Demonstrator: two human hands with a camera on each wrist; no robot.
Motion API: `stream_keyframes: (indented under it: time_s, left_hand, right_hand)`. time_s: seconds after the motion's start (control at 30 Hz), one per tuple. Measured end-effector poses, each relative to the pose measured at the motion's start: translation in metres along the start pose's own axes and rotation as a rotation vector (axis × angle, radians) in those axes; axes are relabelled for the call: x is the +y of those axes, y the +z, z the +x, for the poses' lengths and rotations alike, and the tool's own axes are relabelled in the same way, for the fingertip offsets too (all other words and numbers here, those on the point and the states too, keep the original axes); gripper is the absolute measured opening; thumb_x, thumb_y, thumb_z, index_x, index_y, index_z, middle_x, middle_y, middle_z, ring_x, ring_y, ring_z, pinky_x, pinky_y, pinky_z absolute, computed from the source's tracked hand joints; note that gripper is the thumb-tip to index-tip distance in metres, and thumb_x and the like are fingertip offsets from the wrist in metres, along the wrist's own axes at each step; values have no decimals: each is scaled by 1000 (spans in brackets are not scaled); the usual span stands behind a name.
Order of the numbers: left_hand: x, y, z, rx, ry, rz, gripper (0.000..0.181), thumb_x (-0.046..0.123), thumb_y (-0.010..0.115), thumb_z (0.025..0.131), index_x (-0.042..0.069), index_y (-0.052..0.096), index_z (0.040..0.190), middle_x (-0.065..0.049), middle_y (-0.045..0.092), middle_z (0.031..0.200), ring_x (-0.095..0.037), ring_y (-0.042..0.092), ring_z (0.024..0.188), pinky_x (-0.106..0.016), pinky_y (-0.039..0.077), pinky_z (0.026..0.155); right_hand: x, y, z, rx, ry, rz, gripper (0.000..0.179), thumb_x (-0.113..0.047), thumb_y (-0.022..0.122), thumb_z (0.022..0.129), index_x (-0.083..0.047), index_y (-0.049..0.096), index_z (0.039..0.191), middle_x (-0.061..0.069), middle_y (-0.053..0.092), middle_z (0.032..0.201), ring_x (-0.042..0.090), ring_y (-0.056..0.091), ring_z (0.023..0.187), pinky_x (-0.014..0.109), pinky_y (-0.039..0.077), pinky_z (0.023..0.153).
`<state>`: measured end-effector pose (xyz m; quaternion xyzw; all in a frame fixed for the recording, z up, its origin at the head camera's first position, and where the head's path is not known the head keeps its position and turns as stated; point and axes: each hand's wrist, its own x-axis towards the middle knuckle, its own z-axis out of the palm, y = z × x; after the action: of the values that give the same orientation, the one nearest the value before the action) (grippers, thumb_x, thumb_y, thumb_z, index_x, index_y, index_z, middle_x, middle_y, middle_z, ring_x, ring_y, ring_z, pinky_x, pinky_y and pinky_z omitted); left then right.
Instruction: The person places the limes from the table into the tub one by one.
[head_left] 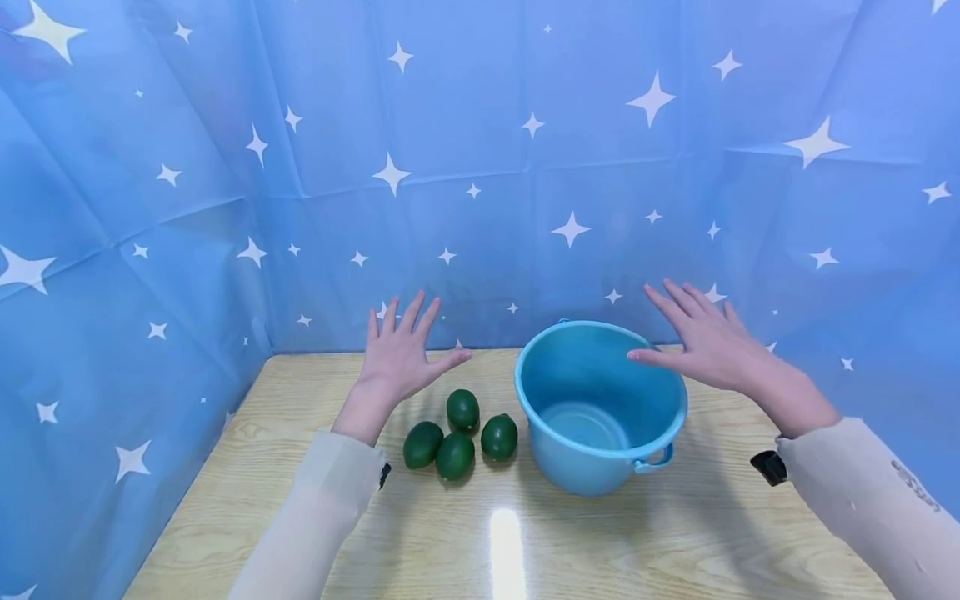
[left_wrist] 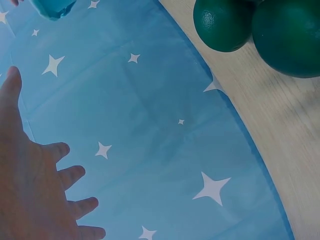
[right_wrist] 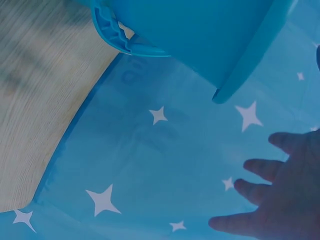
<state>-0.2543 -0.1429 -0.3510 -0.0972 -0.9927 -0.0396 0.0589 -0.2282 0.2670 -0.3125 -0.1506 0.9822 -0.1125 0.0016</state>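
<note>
Fingers spread wide, my left hand (head_left: 395, 354) is held up above the table just behind a group of dark green limes (head_left: 455, 456). It holds nothing. My right hand (head_left: 708, 346), also with spread fingers and nothing in it, hovers by the right rim of a light blue bucket (head_left: 577, 467). In the head view its thumb overlaps the bucket's opening; whether it touches cannot be told. The bucket's inside shows a bare bottom. In the left wrist view, limes (left_wrist: 287, 37) lie at the top right. The bucket's handle (right_wrist: 112, 32) shows in the right wrist view.
The limes and bucket stand on a light wood table (head_left: 255, 467), with a bright glare spot near its front. A blue cloth (head_left: 480, 167) with white stars hangs behind the table and along its left side. Dark straps (head_left: 769, 467) show at the sleeve cuffs.
</note>
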Motion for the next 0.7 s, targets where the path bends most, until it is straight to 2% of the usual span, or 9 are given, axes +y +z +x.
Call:
stream_keyframes:
  time_s: [0.2, 0.7]
  left_hand:
    - [-1, 3, -4, 10, 13, 21, 101, 88, 36, 83, 32, 7, 161, -1, 9, 170, -39, 5, 156, -65, 6, 125]
    - [-2, 13, -17, 20, 46, 24, 99, 86, 37, 84, 30, 11, 161, -3, 15, 169, -39, 9, 155, -64, 9, 125]
  right_hand:
    - [-1, 5, -4, 0, -6, 7, 103, -67, 60, 88, -22, 4, 162, 22, 8, 167, 53, 8, 150, 83, 6, 110]
    - [-2, 14, -16, 3, -29, 19, 103, -65, 62, 88, -17, 8, 162, 23, 10, 166, 51, 9, 151, 82, 9, 111]
